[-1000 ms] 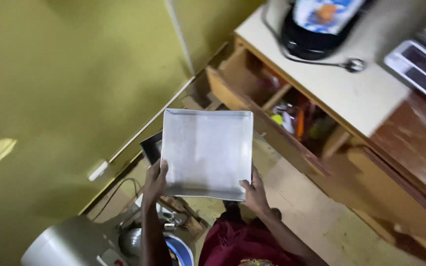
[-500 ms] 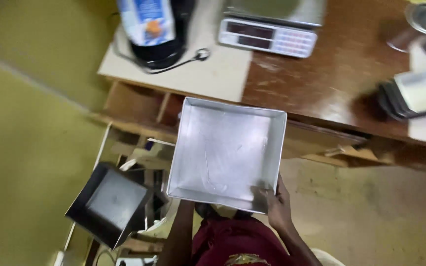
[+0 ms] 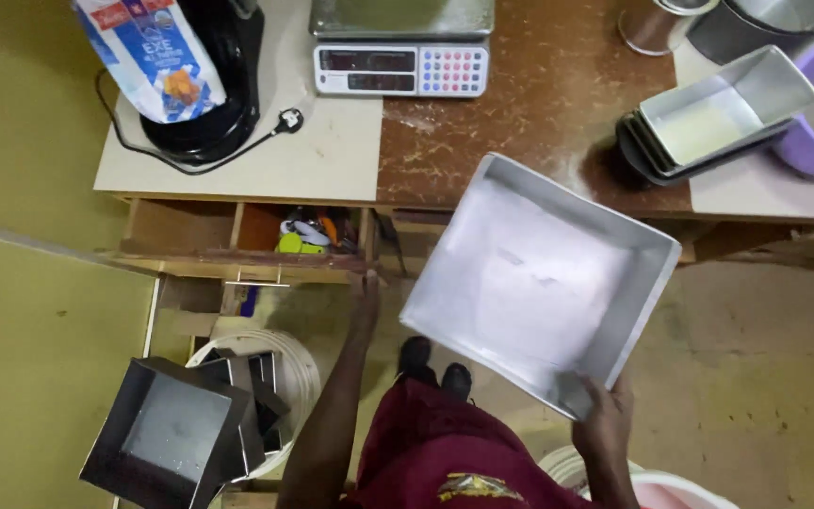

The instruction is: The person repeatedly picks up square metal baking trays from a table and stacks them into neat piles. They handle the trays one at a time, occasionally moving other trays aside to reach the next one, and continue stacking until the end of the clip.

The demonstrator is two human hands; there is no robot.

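- Below-left of my left hand [image 3: 366, 287], a white bucket [image 3: 286, 358] is holding dark square tins [image 3: 170, 431].
- My left hand is pushing flat on the open wooden drawer [image 3: 237, 247], which is holding small tools.
- My right hand [image 3: 601, 415] is pinching the square baking pan [image 3: 541, 281] by its near corner; the empty pan is tilting up-left.

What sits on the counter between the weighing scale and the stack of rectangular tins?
In the head view, only bare brown countertop lies between the weighing scale and the stack of rectangular tins; nothing stands on that stretch.
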